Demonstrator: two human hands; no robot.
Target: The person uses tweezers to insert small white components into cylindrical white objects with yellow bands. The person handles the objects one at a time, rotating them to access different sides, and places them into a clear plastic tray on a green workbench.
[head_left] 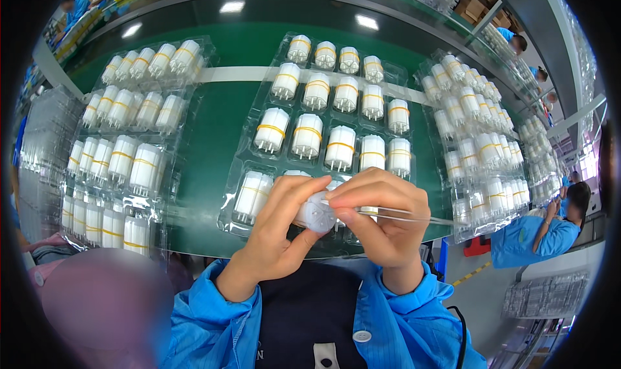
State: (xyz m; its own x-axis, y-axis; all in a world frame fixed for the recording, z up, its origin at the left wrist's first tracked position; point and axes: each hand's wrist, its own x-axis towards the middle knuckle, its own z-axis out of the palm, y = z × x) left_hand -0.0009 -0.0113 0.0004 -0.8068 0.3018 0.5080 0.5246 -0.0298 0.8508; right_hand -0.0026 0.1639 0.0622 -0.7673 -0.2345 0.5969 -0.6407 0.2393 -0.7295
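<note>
My left hand (275,236) is closed around a white cylindrical part (318,217), its round, translucent end face turned up toward me. My right hand (386,223) is closed, with a pair of thin metal tweezers (411,217) lying through its fingers and sticking out to the right. The right thumb and index fingertip press together at the rim of the part, by a tiny white piece that is too small to make out. Right behind my hands a clear plastic tray (228,204) holds rows of white cylinders (339,147) with yellow bands and pins.
Stacked trays of similar cylinders stand on the green table (204,126), at left (119,160) and right (495,149). A person in a pink cap (107,304) is close at my lower left. Another person in blue (537,239) sits at right. Empty clear trays (48,136) are piled far left.
</note>
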